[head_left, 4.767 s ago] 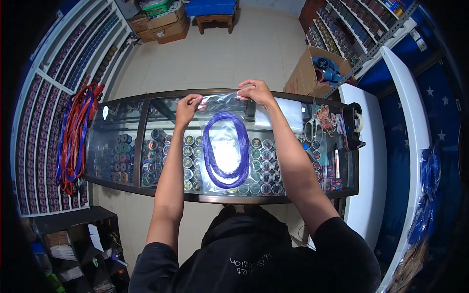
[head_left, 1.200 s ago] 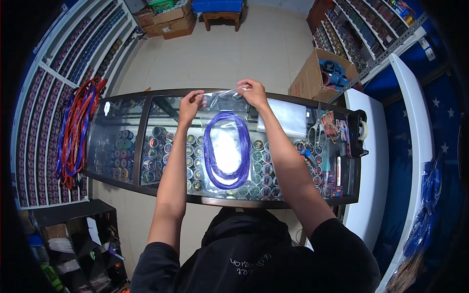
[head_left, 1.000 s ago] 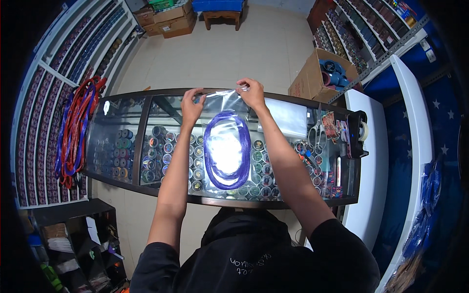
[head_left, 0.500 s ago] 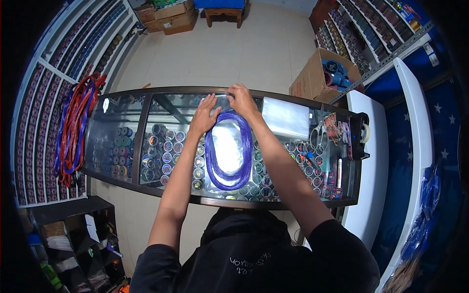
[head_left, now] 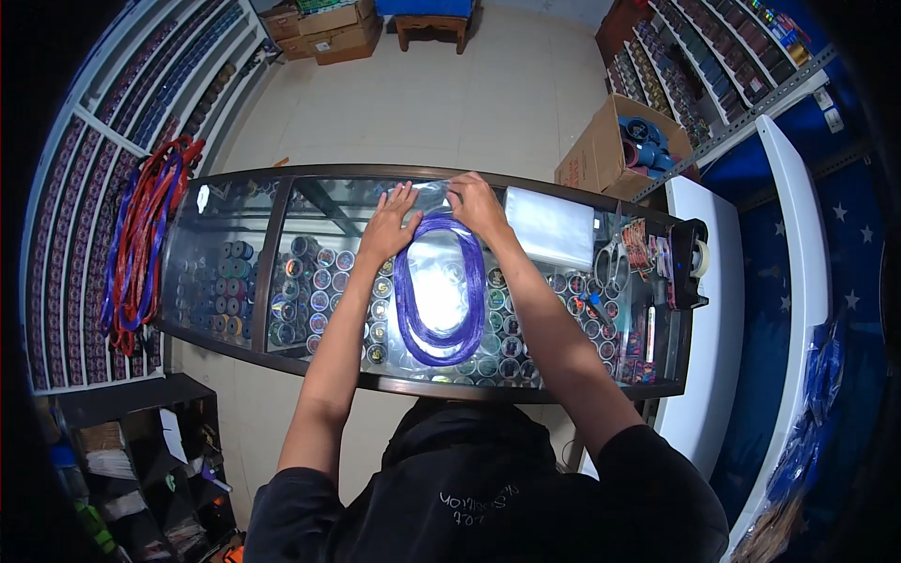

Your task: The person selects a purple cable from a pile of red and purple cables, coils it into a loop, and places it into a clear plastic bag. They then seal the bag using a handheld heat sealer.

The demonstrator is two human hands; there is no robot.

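Note:
A long oval coil of thin purple cord [head_left: 476, 281] lies inside a clear plastic bag [head_left: 432, 196] on the glass counter top. My left hand [head_left: 389, 228] rests flat over the bag's far left corner, fingers stretched out and pointing away from me. At the far right corner, the bent fingers of my right hand [head_left: 477, 203] are closed on the bag's edge. Strong glare covers the bag inside the coil's loop.
Right of my hands lie a stack of clear plastic bags [head_left: 549, 225], scissors [head_left: 613, 267], a marker [head_left: 650, 333] and a tape dispenser [head_left: 690, 263]. Red and purple cord hanks [head_left: 145, 239] hang at the left. A cardboard box [head_left: 601, 145] stands beyond the counter.
My right hand has shifted a little to the right and toward me along the bag's far edge. The left hand stays in nearly the same place.

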